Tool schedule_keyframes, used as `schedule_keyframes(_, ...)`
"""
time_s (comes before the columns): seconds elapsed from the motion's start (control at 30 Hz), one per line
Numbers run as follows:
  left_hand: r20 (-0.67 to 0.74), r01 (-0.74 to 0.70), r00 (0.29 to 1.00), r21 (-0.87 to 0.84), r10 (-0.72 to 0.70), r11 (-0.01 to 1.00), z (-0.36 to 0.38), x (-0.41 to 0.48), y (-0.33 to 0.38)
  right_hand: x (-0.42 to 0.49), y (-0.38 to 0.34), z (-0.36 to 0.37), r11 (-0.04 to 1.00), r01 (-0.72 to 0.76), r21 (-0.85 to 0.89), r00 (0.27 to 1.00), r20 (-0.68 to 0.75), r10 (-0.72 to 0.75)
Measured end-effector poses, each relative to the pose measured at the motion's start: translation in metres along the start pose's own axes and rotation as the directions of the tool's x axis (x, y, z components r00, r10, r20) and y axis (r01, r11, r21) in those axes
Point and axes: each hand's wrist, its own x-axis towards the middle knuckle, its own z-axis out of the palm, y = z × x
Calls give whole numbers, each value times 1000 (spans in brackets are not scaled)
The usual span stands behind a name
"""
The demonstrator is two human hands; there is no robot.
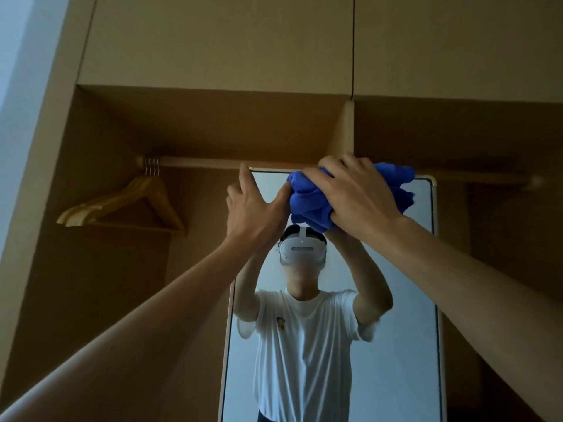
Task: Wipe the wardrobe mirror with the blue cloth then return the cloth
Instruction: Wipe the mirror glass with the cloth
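Tan wooden wardrobe (213, 56) fills the frame, its tall mirror (396, 300) standing at lower centre. Wooden hangers (128, 205) hang from the rail (198, 162) at centre left. The bunched blue cloth (307, 205) sits against the mirror's top edge, gripped by the right hand (356, 193) with fingers curled over it. The left hand (253, 208) is spread, thumb touching the cloth.

Up to your left, a bunch of wooden hangers (128, 205) hangs by metal hooks (151, 166) near the left end of a wooden rail (198, 162) that crosses the left bay of the wardrobe (61, 123). An upright divider panel (344, 132) separates that bay from the right one, where a second rail (487, 177) runs in shadow. Above both bays you have two closed cabinet doors (213, 41), with a dark seam between them. A pale wall (18, 41) borders the wardrobe's left edge.
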Motion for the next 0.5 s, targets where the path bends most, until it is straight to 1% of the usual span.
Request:
schedule_keyframes(0.13, 33, -27, 999, 8, 26, 1000, -3, 12, 5, 8, 2, 4, 999, -29, 13, 999, -14, 29)
schedule_keyframes(0.23, 43, -15, 999, 33, 14, 999, -5, 18, 7, 9, 3, 7, 995, -73, 66, 997, -28, 75)
schedule_keyframes(0.37, 20, -13, 1000, 41, 12, 999, -2, 12, 4, 10, 4, 11, 988, -104, 113, 994, -29, 108)
schedule_keyframes(0.5, -3, 1, 1000, -13, -1, 1000, 1, -2, -3, 5, 2, 16, 987, -104, 126, 994, -19, 107)
